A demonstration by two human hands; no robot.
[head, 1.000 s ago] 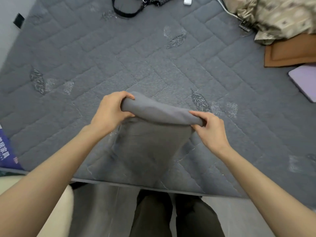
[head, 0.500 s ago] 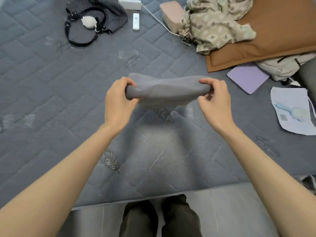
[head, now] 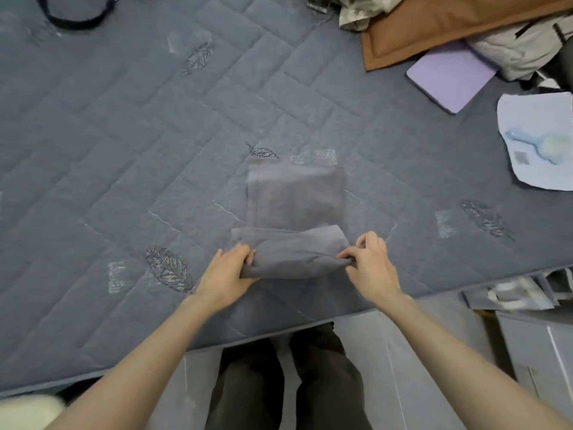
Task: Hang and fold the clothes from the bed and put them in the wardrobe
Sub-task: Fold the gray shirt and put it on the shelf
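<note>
Lowered since half a second ago: your grey garment (head: pixel 294 209) now lies on the bed (head: pixel 124 150), no longer held in the air; your left hand (head: pixel 228 271) grips the left end of its near fold; your right hand (head: pixel 370 265) pinches the right end; the far half lies flat, near the bed's front edge; purple pad (head: pixel 451 76) and brown pillow (head: pixel 434 26) sit well apart, far right.
</note>
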